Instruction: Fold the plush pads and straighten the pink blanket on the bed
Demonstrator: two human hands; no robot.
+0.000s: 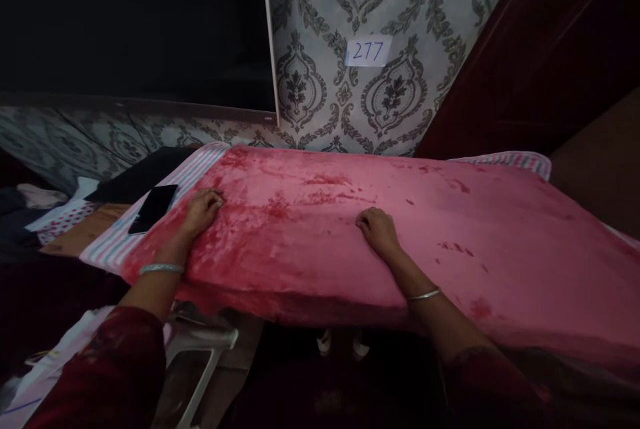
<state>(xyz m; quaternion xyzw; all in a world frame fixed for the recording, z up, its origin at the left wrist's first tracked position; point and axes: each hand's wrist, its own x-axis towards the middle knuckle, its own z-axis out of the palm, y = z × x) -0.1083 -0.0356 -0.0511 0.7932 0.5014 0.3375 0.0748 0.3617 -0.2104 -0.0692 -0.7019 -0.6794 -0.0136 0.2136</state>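
Note:
A pink plush cloth (320, 249) covers a long table in front of me, its pile showing darker red patches, most of them toward the left. My left hand (203, 209) rests on the left part of the cloth, fingers curled in, with no object visible in it. Near the cloth's middle, my right hand (377, 228) also lies with its fingers bent into a loose fist, and nothing shows in it. Left of my left hand, a dark phone or tablet (154, 208) lies on a striped cloth (113, 239) that sticks out from beneath the pink one.
A large dark screen (135, 22) hangs on the patterned wall at the left. A paper marked 277 (369, 51) is stuck to the wall. Dark red door-like panels (540, 49) stand at the right. Below the table's left side is a white plastic stool (200, 342).

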